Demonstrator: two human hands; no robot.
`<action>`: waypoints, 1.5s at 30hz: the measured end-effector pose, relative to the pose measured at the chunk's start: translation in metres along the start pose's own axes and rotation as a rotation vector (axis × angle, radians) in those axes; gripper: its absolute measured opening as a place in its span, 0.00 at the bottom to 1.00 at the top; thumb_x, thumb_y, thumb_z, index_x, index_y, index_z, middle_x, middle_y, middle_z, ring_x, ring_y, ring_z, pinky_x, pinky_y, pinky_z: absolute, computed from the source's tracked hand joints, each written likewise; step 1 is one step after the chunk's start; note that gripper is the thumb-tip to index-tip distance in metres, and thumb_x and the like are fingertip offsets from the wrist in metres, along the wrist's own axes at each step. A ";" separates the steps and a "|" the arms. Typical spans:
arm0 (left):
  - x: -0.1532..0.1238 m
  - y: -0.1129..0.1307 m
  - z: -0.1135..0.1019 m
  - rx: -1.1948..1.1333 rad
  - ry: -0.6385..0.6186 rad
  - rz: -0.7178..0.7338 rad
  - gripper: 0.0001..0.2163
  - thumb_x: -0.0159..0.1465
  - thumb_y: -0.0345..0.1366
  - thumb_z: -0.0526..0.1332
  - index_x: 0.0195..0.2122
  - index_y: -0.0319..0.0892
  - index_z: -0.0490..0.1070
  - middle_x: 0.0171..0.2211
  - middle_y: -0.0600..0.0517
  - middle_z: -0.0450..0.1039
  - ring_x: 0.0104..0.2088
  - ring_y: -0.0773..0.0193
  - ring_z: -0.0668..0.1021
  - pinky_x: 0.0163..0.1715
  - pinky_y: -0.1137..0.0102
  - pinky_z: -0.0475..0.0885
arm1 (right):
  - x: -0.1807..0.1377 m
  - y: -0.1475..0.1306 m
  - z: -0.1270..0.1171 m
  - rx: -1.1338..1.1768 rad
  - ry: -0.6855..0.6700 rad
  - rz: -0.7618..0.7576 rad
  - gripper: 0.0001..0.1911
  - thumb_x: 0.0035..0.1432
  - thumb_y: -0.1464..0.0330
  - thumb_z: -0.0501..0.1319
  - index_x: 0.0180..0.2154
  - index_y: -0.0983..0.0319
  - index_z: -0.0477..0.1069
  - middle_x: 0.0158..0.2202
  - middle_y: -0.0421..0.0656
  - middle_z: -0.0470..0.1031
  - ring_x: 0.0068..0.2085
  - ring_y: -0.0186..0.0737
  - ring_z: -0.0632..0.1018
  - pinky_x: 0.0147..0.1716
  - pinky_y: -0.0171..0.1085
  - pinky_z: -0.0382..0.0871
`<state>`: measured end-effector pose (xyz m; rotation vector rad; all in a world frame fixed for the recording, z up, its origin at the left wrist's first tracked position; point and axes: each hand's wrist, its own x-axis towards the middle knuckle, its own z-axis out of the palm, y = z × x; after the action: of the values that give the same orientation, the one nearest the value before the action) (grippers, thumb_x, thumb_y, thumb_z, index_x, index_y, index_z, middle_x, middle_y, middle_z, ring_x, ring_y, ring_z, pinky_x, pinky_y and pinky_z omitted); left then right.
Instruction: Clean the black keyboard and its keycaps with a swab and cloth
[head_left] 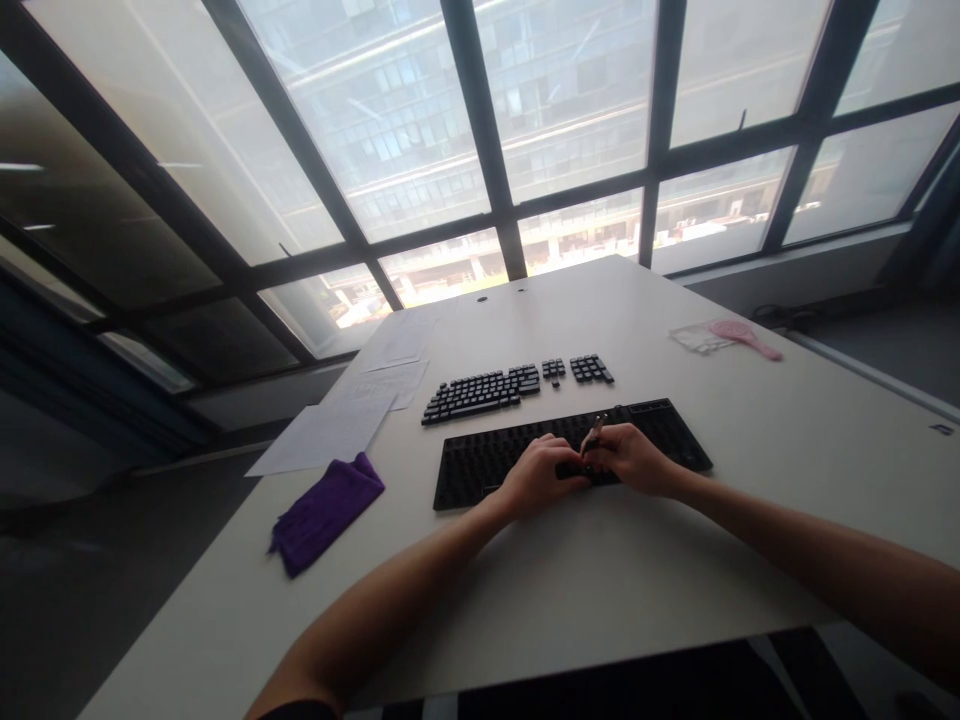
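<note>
A long black keyboard base (480, 465) lies on the white table with its keycaps off. On its front middle part rests my left hand (541, 474), fingers bent over the top and thumb along the front edge, gripping it. Close beside it, my right hand (631, 458) is closed around a slim pen-like tool (598, 428) whose upper end points up; its lower tip is hidden by my fingers. The fingertips of both hands almost meet. Behind the base, black keycaps are laid out in keyboard order: a main block (480, 393), a small group (553, 368) and a number block (591, 368).
A folded purple cloth (327, 513) lies at the left of the white table (645, 610), with paper sheets (330, 435) behind it. To the right are a pink handled object (744, 337) and a clear plastic bag (699, 338). Large windows (570, 100) stand beyond the table.
</note>
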<state>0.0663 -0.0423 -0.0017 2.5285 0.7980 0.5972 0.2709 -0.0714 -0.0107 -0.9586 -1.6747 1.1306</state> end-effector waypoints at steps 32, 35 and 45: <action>-0.003 0.004 -0.002 -0.263 0.206 -0.018 0.10 0.57 0.38 0.69 0.40 0.41 0.80 0.36 0.47 0.74 0.36 0.62 0.76 0.37 0.68 0.73 | -0.004 -0.010 0.008 -0.209 0.164 -0.218 0.06 0.61 0.68 0.61 0.35 0.63 0.76 0.32 0.44 0.76 0.33 0.39 0.76 0.36 0.37 0.69; -0.004 0.002 -0.004 -0.290 0.175 0.003 0.18 0.57 0.37 0.69 0.49 0.41 0.76 0.38 0.47 0.76 0.38 0.60 0.77 0.41 0.67 0.73 | -0.004 -0.011 0.008 -0.200 0.149 -0.228 0.06 0.61 0.68 0.60 0.35 0.63 0.75 0.33 0.44 0.77 0.34 0.40 0.76 0.37 0.37 0.69; -0.006 -0.001 -0.007 -0.396 0.097 -0.007 0.24 0.59 0.36 0.68 0.56 0.40 0.68 0.39 0.47 0.77 0.38 0.61 0.77 0.41 0.67 0.71 | -0.004 -0.015 0.009 -0.202 0.124 -0.206 0.07 0.62 0.69 0.59 0.33 0.63 0.74 0.29 0.42 0.74 0.30 0.37 0.74 0.33 0.36 0.68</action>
<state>0.0578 -0.0434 0.0024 2.1486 0.6465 0.7949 0.2622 -0.0823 0.0006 -0.9353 -1.7638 0.7626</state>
